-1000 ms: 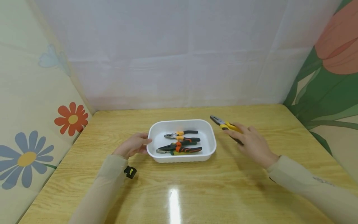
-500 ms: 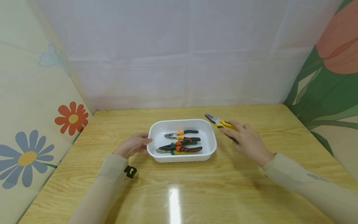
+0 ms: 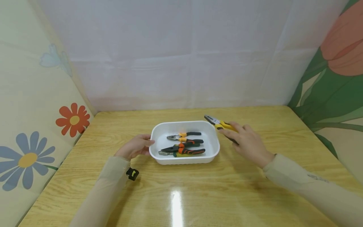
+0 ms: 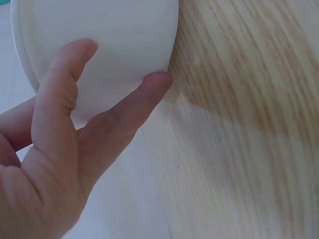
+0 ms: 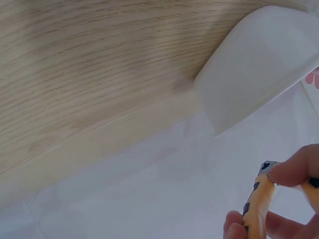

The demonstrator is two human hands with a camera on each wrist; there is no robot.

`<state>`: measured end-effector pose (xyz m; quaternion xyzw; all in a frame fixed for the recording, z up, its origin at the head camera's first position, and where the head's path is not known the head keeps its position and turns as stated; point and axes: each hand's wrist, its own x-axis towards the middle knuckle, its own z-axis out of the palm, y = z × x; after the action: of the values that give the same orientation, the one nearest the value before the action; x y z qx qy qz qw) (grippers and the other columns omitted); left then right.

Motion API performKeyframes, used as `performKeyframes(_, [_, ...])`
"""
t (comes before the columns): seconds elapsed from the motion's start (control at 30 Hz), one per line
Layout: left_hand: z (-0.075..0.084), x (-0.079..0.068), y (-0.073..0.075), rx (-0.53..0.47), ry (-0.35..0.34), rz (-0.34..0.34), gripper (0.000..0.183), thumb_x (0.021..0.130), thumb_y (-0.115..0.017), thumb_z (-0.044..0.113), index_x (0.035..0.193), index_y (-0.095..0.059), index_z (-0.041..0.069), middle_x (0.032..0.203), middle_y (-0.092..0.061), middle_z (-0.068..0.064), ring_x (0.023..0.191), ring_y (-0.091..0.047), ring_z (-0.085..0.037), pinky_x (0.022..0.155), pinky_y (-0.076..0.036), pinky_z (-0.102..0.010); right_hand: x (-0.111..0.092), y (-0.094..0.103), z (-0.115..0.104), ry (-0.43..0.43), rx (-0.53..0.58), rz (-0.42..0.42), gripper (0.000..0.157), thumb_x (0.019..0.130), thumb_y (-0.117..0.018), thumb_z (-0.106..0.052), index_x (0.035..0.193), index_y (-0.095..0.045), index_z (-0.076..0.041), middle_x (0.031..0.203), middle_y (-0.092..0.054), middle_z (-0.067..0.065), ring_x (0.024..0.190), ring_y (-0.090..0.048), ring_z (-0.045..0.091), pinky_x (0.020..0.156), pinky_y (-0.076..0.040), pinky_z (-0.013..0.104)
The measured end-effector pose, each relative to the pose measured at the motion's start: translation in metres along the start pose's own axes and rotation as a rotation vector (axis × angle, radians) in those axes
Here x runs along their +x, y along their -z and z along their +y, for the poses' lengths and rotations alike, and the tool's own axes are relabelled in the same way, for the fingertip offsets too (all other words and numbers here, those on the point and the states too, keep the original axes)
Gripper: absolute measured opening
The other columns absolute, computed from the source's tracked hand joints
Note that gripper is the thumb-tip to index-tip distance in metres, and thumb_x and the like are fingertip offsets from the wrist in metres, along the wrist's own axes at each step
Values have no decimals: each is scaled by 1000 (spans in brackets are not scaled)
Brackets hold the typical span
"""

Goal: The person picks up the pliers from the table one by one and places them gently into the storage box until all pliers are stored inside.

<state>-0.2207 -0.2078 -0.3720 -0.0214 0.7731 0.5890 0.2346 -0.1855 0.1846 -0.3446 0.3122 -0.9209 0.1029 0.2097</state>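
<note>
At the left end of a white plastic tray [image 3: 184,161], my left hand [image 3: 135,147] holds the rim, its thumb at the edge. The left wrist view has fingers [image 4: 57,107] of that hand against the tray's outer wall [image 4: 119,35]. My right hand [image 3: 249,145] grips yellow-and-black combination pliers [image 3: 216,122] by the handles, raised near the tray's right back corner, jaws pointing left and away. Inside the tray lie orange-and-black pliers [image 3: 182,138], black long-nose pliers with orange-and-black handles [image 3: 181,148], and green-and-yellow-handled pliers [image 3: 167,153] partly under them.
The tray stands on a wood-grain table [image 3: 136,195]. Behind the table hangs a white cloth [image 3: 181,63]; flower-patterned panels flank it on the left [image 3: 31,104] and right [image 3: 337,94]. A black strap piece [image 3: 132,173] sits at my left wrist.
My right hand has moved left with the combination pliers, bringing their jaws to the tray's right back corner. The left hand and the tray have stayed in place.
</note>
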Motion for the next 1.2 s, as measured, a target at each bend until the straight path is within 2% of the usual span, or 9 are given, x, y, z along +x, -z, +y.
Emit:
performKeyframes(0.13, [0, 1, 0, -6, 3, 5, 44, 102, -45, 4, 141, -34, -14, 104, -59, -18, 74, -62, -14, 63, -56, -22, 2, -3, -1, 20, 9, 29, 58, 69, -73, 11, 123, -67, -12, 124, -56, 22, 71, -48, 32, 49, -42, 35])
performKeyframes(0.37, [1, 0, -2, -20, 12, 5, 45, 102, -44, 4, 142, -32, -14, 111, -57, -21, 77, -63, -16, 68, -58, -25, 6, -5, -3, 10, 12, 14, 58, 71, -73, 11, 123, -67, -13, 126, -55, 22, 72, -48, 31, 49, -41, 33])
performKeyframes(0.6, [-1, 0, 0, -29, -6, -7, 45, 101, -45, 3, 141, -33, -15, 105, -58, -19, 74, -62, -15, 63, -56, -21, 11, -8, -6, 66, 20, 36, 59, 70, -74, 10, 123, -67, -14, 125, -56, 23, 72, -48, 30, 50, -41, 34])
performKeyframes(0.83, [-1, 1, 1, -51, -9, -10, 44, 101, -46, 3, 139, -35, -16, 104, -59, -18, 73, -62, -15, 61, -56, -20, 14, -14, -9, 100, 35, 50, 59, 69, -74, 10, 122, -68, -16, 124, -56, 19, 71, -47, 29, 46, -40, 32])
performKeyframes(1.2, [1, 1, 0, -42, 11, 3, 43, 101, -45, 2, 139, -36, -16, 107, -58, -21, 75, -63, -18, 65, -58, -24, 22, -21, -14, 139, 30, 42, 51, 74, -81, -1, 122, -69, -15, 124, -57, 24, 71, -47, 29, 54, -42, 35])
